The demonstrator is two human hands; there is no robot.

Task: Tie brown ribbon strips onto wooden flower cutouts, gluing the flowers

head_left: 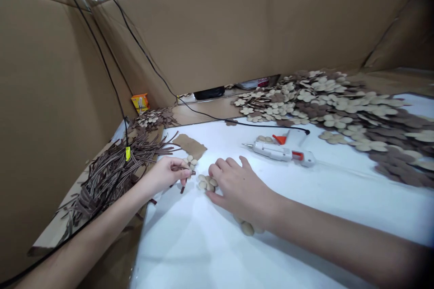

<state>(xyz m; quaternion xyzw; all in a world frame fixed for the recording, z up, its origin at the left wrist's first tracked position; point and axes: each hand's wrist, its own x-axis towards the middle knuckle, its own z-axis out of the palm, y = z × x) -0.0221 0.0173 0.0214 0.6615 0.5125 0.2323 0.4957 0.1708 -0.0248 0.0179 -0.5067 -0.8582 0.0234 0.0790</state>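
Dark-brown narrow strip (183, 188) pinched by left hand (168, 174) | beige flower-shaped piece (206, 184) on white desk (190, 246), between the hands, at fingertips of loosely spread right hand (239, 186) | step: apparently positioning piece | next: likely calls for steady fingertips
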